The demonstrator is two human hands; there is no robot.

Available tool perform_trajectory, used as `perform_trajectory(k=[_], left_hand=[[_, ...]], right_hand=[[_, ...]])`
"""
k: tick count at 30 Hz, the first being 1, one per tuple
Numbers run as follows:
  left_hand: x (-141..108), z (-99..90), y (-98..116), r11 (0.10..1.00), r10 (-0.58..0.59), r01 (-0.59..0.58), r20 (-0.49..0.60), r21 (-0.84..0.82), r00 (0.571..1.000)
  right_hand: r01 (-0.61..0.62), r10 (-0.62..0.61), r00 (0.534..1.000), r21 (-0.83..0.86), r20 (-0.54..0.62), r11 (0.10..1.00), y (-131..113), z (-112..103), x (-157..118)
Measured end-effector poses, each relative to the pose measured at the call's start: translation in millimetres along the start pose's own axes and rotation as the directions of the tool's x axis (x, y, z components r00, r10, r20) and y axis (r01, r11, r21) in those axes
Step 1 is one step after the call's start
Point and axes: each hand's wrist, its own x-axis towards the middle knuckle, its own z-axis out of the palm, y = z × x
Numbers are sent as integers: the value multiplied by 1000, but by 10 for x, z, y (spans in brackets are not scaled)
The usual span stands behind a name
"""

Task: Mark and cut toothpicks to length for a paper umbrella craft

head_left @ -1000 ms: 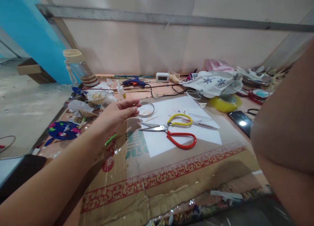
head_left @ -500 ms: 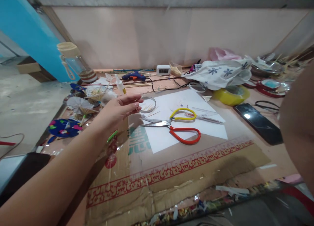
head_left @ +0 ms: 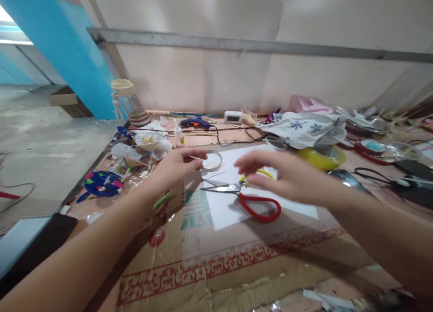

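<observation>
My left hand (head_left: 182, 166) has its thumb and fingers drawn together at the left edge of a round grey-rimmed ring (head_left: 220, 161); whether they grip the rim or something tiny is hidden. Short thin wooden sticks (head_left: 213, 165) show inside and beside the ring, over a white sheet of paper (head_left: 226, 215). My right hand (head_left: 270, 172), blurred, hovers over the scissors (head_left: 232, 188) with thumb and fingers apart and nothing visible between them. The scissors lie spread, blades pointing left, with one yellow and one red handle, the yellow one partly covered by my hand.
Cardboard (head_left: 189, 285) lies under the paper. Small paper umbrellas (head_left: 104, 183), a glue bottle (head_left: 179, 135) and a glass bottle (head_left: 130, 104) stand left. Behind are a glue gun (head_left: 196, 121) and small digital display (head_left: 233, 117). Right are yellow tape (head_left: 321, 158), patterned cloth (head_left: 304, 128) and a phone (head_left: 350, 181).
My right hand has come in from the right over the scissors. The view has tilted up, so the table sits lower. My left hand keeps its place by the ring.
</observation>
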Motion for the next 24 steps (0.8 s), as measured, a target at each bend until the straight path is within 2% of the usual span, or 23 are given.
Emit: perform_trajectory(k=[4,6,11,15,19,22,24], left_hand=[[217,5,1,984,69,-72,28,161,997],[343,14,0,961,100,-109,45,255,994],[513,42,10,877,184,-226,139,425,973],[449,43,49,799,257,-322,197,507,946],[225,85,99,720,276,-320,169,615,946],[34,194,128,663,264,-319,187,677,946],[-50,288,149,625,257,-342,229,702,939]], right_hand=[[26,1,994,-259,106,966,239,197,-160],[21,16,994,-337,106,941,319,270,-221],[34,23,990,-388,142,921,369,366,-206],[56,-12,994,-405,110,913,423,439,-200],[26,-36,999,-302,-27,953,427,399,-254],[6,-19,988,-83,-155,997,380,310,-194],[-16,35,980,98,-195,995,342,267,-84]])
